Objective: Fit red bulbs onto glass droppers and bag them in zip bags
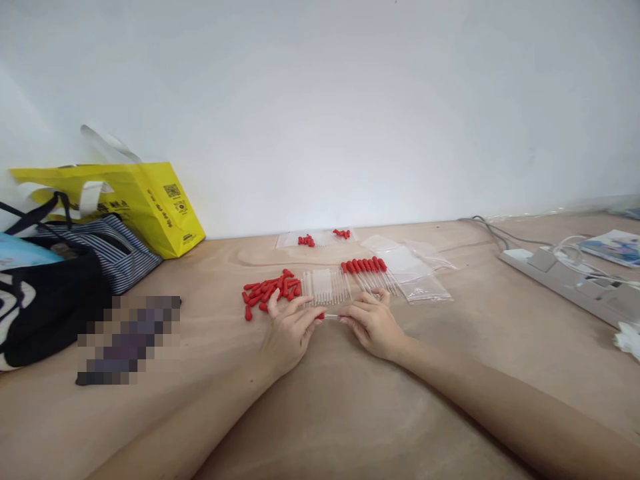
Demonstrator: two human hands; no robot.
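Observation:
Between my hands a clear glass dropper tube [331, 317] lies sideways, just above the table or on it. My left hand [291, 331] pinches a red rubber bulb [321, 316] at the tube's left end. The tube's right end is in the fingers of my right hand [373, 325]. Behind my left hand is a pile of loose red rubber bulbs [270, 291]. Bare glass tubes [324, 285] lie side by side beyond the gap between my hands. To their right is a row of droppers with red bulbs fitted [367, 267], tips toward me.
Clear plastic bags [420, 277] lie right of the droppers; another bag with red bulbs [306, 241] is near the wall. At left stand a yellow bag [150, 207], a striped pouch [120, 250] and a blurred dark object [131, 340]. A power strip [570, 280] with cables sits at right.

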